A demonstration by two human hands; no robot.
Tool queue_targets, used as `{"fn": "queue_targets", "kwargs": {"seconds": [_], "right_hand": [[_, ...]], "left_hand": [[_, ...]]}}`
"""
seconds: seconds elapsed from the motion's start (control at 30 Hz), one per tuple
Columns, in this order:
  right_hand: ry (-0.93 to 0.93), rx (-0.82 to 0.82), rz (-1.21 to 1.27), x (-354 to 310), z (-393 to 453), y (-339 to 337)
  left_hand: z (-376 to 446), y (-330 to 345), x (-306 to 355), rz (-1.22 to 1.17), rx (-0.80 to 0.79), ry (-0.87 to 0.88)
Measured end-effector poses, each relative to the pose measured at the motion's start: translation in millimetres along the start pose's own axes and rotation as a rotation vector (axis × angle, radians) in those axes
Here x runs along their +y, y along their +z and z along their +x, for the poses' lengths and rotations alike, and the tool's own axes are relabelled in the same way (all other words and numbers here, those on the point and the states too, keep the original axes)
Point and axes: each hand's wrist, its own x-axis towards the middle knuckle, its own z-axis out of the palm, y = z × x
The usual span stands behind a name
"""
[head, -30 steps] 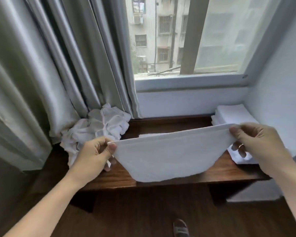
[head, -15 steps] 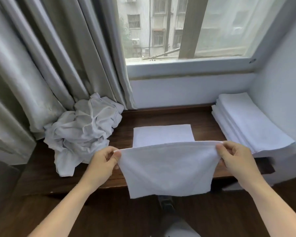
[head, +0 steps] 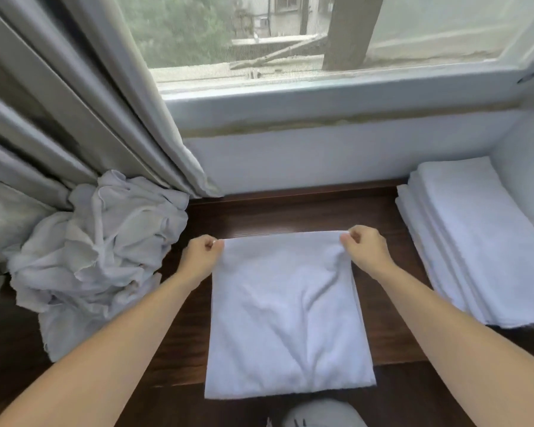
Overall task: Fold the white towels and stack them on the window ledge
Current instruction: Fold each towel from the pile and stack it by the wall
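Note:
A white towel (head: 287, 315) lies folded over on the dark wooden ledge (head: 290, 214), its near edge hanging slightly past the ledge's front. My left hand (head: 201, 257) pinches its far left corner and my right hand (head: 366, 251) pinches its far right corner, both pressed down near the ledge. A stack of folded white towels (head: 481, 241) sits at the right end against the wall. A crumpled heap of unfolded white towels (head: 96, 251) rests at the left end.
Grey curtains (head: 74, 103) hang at the left, touching the heap. The window frame (head: 321, 100) and white wall rise behind the ledge. A grey shoe (head: 321, 414) shows on the dark floor below the ledge's front edge.
Both hands carried the towel's top edge forward and down over the part lying on the ledge, folding it over. The view has tilted downward and closer.

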Motion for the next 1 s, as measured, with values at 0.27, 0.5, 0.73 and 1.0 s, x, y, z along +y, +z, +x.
{"fn": "queue_targets", "kwargs": {"seconds": [0.27,0.5,0.73,1.0], "right_hand": [[0.203,-0.048,0.030,11,50,36],[0.271,-0.040,0.058,13,54,38],[0.288,0.076,0.194,19,43,38],[0.207,0.072,0.364,14,11,8]], "left_hand": [[37,43,7,0.006,0.082,-0.272],[34,48,0,-0.156,0.132,-0.377],[28,55,6,-0.310,0.087,-0.384],[1,24,-3,-0.449,0.182,-0.233]]}}
